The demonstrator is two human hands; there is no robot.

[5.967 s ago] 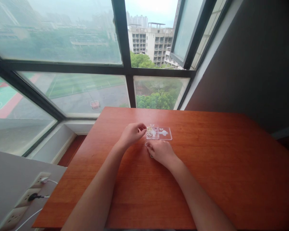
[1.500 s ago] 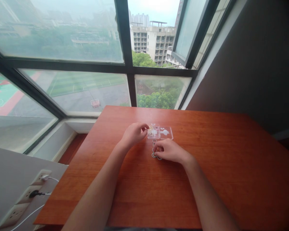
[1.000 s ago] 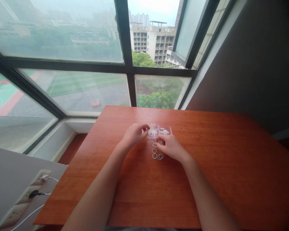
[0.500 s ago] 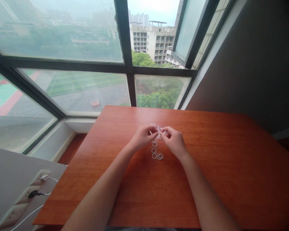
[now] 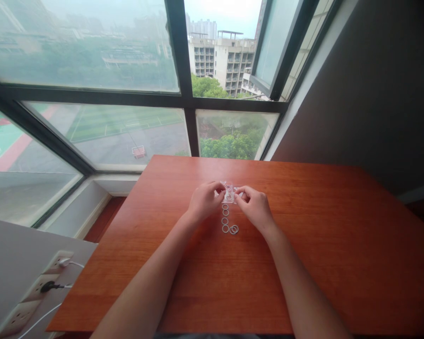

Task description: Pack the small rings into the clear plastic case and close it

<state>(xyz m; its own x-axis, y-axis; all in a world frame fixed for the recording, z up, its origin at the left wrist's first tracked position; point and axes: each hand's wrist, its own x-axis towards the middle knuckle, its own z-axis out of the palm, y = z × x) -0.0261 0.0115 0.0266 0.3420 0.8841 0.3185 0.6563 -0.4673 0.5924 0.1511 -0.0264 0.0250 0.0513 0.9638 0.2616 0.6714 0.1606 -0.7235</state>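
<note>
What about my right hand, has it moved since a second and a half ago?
Yes. Your right hand has moved away from you, toward the far edge of the tabletop, from the pale rings to the clear case.

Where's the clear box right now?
In the head view, slightly right of centre on the table, between the left hand and the right hand, just beyond the rings.

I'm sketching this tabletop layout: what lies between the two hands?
In the head view, part of a clear plastic case shows between the left hand and the right hand; its contents are too small to name.
</note>
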